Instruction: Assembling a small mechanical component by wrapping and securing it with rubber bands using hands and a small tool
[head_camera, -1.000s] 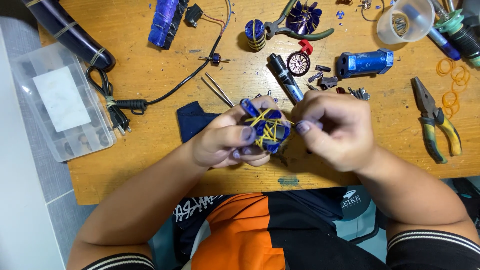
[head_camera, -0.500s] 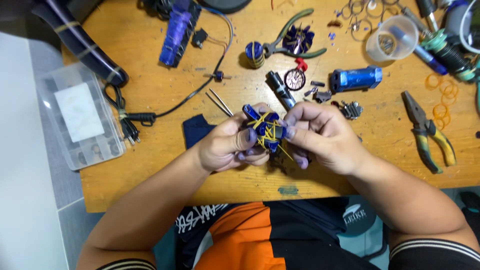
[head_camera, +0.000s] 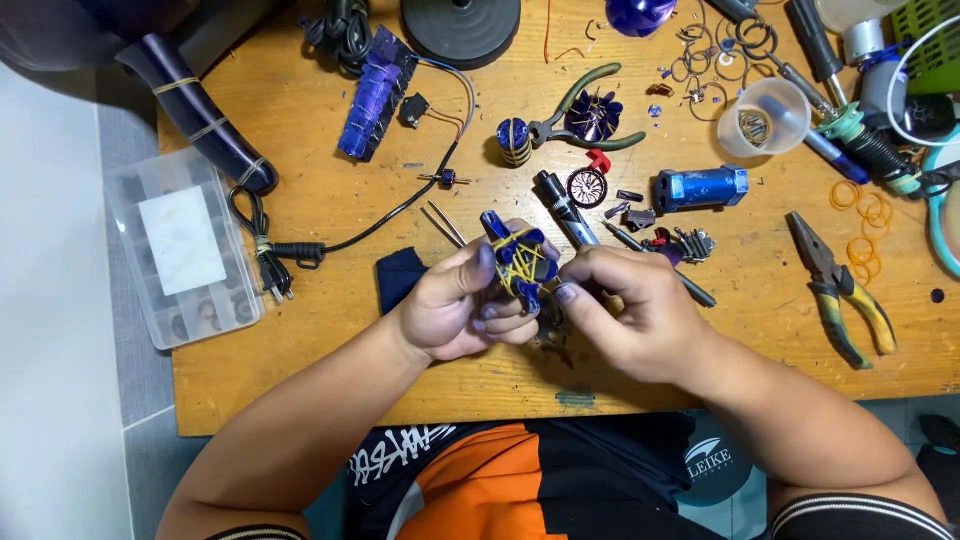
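Note:
My left hand (head_camera: 455, 310) grips a small blue block wrapped in yellow rubber bands (head_camera: 518, 258), holding it up over the wooden table (head_camera: 330, 380). My right hand (head_camera: 630, 310) meets it from the right, thumb and forefinger pinched at the bundle's lower right edge. Whether those fingers hold a band or only touch the bundle is hidden. A dark blue cloth piece (head_camera: 398, 275) lies just behind my left hand.
Yellow-handled pliers (head_camera: 840, 290) and loose orange rubber bands (head_camera: 860, 225) lie at right. A blue cylinder (head_camera: 700, 187), green-handled cutters (head_camera: 580, 108), a clear cup (head_camera: 765, 118), a black pen (head_camera: 565, 208) and small parts fill the middle. A clear compartment box (head_camera: 185, 250) overhangs the left edge.
The bundle has turned in my hands and now stands more upright. My right fingers shifted from its right side to its lower right edge. The camera view has tilted toward the table's far side.

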